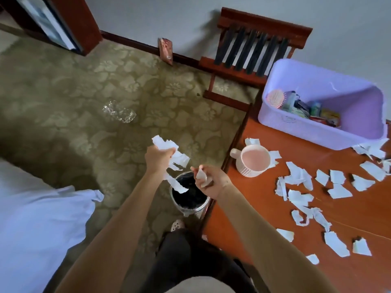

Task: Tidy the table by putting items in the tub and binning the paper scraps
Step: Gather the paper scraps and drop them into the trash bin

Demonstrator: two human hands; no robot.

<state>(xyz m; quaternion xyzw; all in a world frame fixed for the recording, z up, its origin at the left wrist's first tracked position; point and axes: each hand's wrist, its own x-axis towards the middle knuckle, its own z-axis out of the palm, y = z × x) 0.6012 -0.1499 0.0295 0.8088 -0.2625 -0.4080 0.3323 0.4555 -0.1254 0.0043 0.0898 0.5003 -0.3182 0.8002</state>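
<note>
My left hand (159,157) grips a bunch of white paper scraps (169,149) above the floor, just up-left of the black-lined bin (189,196). Some scraps (177,185) hang or drop over the bin's mouth. My right hand (211,180) pinches a small white scrap (201,175) at the bin's right rim, beside the table edge. Several torn white scraps (300,197) lie scattered on the orange-brown table (254,208). A pink mug (252,160) stands near the table's left edge. The lilac tub (317,125) at the table's back holds a pink hairbrush and several small packets.
A dark wooden rack (249,51) stands against the wall behind the tub. Crumpled clear plastic (119,112) lies on the patterned carpet. A white bed (38,218) fills the lower left. My leg and a shoe (177,225) are next to the bin.
</note>
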